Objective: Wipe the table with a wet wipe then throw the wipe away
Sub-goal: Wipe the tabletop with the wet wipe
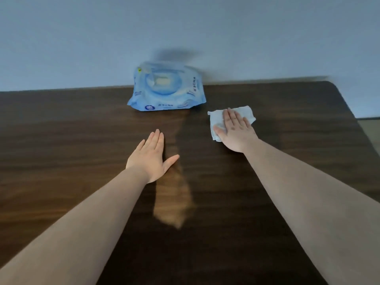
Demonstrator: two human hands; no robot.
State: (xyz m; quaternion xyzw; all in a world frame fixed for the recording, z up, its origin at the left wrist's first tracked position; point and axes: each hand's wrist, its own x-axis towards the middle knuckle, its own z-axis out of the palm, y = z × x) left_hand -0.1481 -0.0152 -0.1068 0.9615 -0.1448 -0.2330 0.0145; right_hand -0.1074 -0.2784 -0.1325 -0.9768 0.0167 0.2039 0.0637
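A white wet wipe (245, 113) lies spread on the dark wooden table (72, 130), right of centre and near the far edge. My right hand (236, 130) presses flat on top of the wipe with its fingers stretched out, covering its middle. My left hand (153, 156) rests palm down on the bare wood near the table's middle, fingers together and thumb out, holding nothing. It is well apart from the wipe.
A blue pack of wet wipes (166, 88) stands at the table's far edge against the pale wall (185, 27). The table's rounded far right corner (333, 83) and right edge are close to my right hand. A lighter streak (174, 202) shows on the wood.
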